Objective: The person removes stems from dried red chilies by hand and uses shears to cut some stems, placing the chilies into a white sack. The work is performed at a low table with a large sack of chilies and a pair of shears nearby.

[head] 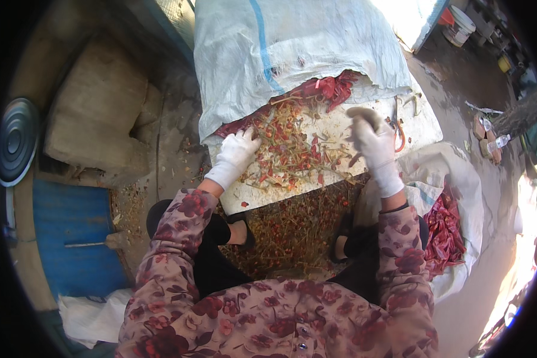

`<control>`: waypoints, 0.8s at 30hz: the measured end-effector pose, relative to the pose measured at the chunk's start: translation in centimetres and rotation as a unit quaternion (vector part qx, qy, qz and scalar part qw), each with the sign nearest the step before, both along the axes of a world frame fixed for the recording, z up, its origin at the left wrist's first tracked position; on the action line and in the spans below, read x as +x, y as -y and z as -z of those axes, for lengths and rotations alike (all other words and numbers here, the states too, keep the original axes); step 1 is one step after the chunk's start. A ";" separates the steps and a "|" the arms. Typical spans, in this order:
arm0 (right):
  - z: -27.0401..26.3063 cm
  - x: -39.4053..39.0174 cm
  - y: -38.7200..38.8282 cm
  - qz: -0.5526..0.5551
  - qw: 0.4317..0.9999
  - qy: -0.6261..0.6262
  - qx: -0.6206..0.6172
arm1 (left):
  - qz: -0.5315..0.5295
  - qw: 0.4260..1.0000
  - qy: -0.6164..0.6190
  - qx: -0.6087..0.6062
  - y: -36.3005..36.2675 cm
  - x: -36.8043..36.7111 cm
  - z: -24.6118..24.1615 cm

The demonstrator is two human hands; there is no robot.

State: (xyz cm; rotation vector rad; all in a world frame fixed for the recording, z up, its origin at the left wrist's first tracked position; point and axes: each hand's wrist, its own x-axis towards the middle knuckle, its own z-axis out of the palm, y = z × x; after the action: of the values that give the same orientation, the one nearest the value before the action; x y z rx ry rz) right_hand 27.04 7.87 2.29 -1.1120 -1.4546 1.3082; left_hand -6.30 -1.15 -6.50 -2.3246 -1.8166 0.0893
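My left hand (236,154), in a white glove, rests at the near left lip of a white woven sack (304,49) with a blue stripe. Its fingers touch dried red chillies and stem scraps (291,147); whether they grip anything is hidden. Above the right side of a white board (367,118) is my right hand (373,138), also gloved and blurred by motion. Its fingertips look brownish, and I cannot make out whether something is in them. Dark red chillies (333,87) spill from the sack's mouth. Red-handled scissors (400,136) lie just beyond my right hand.
An open white sack (470,201) of red chillies (447,232) stands by my right knee. Stems and seeds litter the floor (291,228) between my feet. To the left are a concrete block (98,107) and a blue panel (76,232). A bucket (460,27) stands far right.
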 end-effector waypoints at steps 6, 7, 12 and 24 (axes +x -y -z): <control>-3.3 17.3 -0.2 0.229 0.782 0.544 0.200 | -0.020 0.993 0.112 -0.007 -1.0 0.4 1.0; -3.6 20.7 0.8 0.236 0.739 0.617 0.135 | -0.025 0.991 0.133 -0.002 -1.0 0.6 0.7; -4.2 24.9 5.5 0.204 0.654 0.728 0.031 | -0.112 0.931 0.339 -0.075 -0.8 2.3 -1.7; 3.7 -6.4 6.5 -0.178 0.978 0.093 0.047 | -0.024 0.526 0.821 -0.221 1.5 7.7 -7.5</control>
State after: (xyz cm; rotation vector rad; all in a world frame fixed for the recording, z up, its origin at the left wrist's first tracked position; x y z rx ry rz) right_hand 20.64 1.35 -1.44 -0.9602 -1.9017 1.3880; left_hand 1.36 -2.68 1.00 -2.5611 -2.3826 -2.8267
